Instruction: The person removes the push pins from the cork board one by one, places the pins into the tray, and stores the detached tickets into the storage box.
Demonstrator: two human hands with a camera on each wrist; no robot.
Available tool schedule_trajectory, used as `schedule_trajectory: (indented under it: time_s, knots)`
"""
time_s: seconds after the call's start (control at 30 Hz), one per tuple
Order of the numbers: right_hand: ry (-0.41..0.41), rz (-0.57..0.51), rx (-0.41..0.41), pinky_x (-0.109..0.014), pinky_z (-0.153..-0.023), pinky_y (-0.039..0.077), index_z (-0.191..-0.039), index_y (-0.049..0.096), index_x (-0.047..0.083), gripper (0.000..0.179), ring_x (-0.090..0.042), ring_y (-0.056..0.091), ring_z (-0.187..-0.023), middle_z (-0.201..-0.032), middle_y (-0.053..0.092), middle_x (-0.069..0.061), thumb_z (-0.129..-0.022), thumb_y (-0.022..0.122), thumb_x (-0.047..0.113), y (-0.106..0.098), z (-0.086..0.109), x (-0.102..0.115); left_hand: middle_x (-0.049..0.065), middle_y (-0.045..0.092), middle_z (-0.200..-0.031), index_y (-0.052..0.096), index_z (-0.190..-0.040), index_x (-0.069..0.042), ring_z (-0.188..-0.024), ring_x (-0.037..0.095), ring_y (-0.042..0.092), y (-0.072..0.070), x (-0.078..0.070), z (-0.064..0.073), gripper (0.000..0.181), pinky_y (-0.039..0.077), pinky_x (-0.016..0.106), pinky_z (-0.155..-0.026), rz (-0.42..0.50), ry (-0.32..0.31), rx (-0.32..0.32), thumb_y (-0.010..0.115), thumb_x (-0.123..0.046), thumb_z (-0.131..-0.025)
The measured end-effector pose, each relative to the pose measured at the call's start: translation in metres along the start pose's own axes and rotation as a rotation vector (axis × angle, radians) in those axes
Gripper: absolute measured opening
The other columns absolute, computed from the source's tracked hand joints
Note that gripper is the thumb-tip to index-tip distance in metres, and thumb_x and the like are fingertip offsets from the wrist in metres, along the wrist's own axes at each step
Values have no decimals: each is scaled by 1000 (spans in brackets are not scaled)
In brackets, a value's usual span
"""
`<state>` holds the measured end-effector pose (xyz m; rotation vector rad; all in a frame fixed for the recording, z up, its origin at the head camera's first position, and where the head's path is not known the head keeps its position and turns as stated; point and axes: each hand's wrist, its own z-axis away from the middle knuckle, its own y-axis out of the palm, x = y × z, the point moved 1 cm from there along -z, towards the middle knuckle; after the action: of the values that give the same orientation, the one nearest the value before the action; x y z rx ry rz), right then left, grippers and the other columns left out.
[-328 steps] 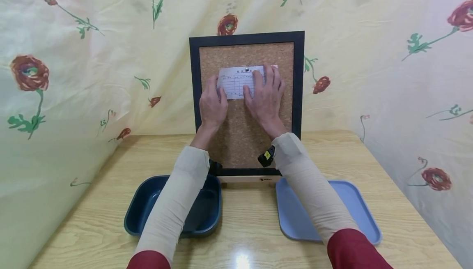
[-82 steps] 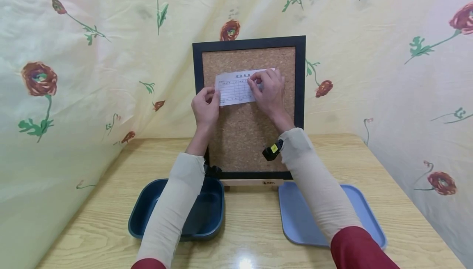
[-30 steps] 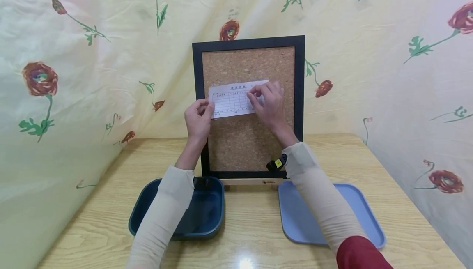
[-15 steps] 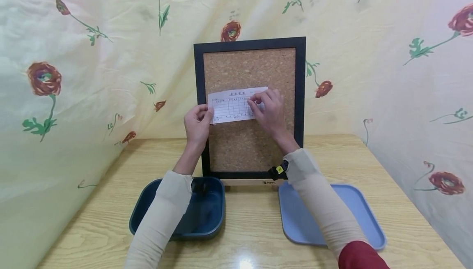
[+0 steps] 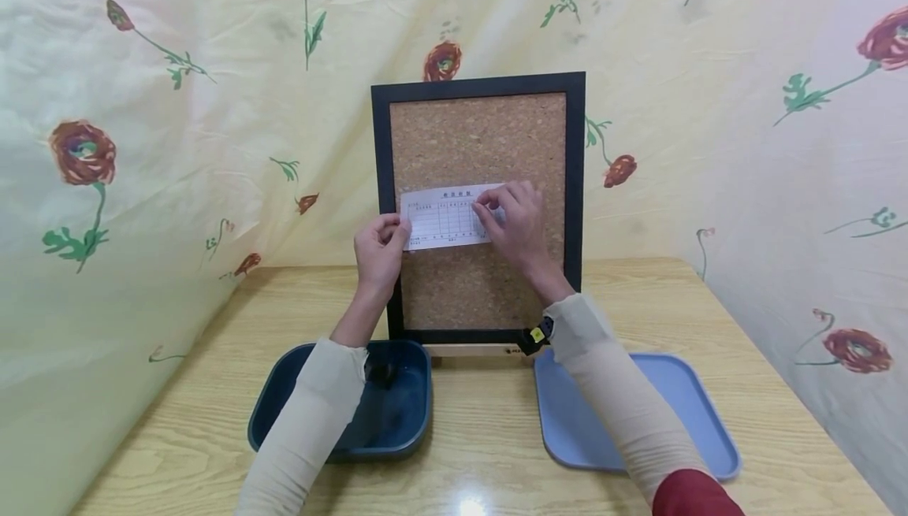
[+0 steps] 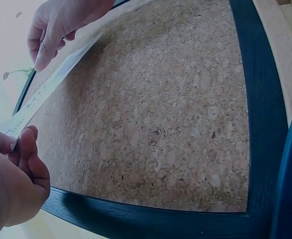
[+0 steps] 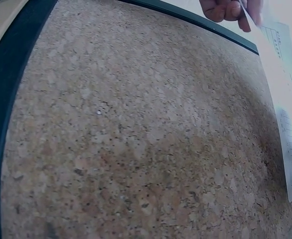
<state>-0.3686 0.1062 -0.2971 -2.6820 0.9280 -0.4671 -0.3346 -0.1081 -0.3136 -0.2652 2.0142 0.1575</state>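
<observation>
A white printed receipt slip stands in front of the cork board, at mid-height, tilted slightly up to the right. My left hand pinches its left end between thumb and curled fingers. In front of its right part is my right hand, thumb and forefinger pinched together. Those fingertips cover what they pinch, apparently the pushpin seen earlier in the slip; no pin shows elsewhere. In the left wrist view the slip stands off the cork surface. The right wrist view shows the slip's far end near the right edge.
The board's black frame rests on a light wooden stand on the table. A dark blue bin is under the left forearm, a light blue tray under the right. A flowered cloth hangs behind.
Earlier the slip lay high on the board with a pin at its top edge. Now it is off the board, and both hands have moved down with it; the pin is out of sight.
</observation>
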Motion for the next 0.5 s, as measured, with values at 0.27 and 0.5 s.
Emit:
schedule_trajectory:
  time_s: [0.27, 0.5]
  knots:
    - [-2, -10, 14, -37, -79, 31, -94, 69, 2, 15, -28, 49, -83, -88, 64, -13, -93, 71, 17, 1, 7, 1, 29, 73, -102, 69, -110, 7, -67, 4, 62, -3, 2, 4, 20, 52, 21, -59, 25, -23, -17, 60, -7, -98]
    - [-14, -1, 14, -38, -78, 32, -93, 69, 1, 15, -28, 48, -82, -87, 65, -14, -93, 71, 16, 1, 12, 1, 27, 74, -98, 69, -109, 8, -65, 5, 62, -7, 5, 9, 20, 50, 21, -58, 49, -34, -9, 61, -6, -97]
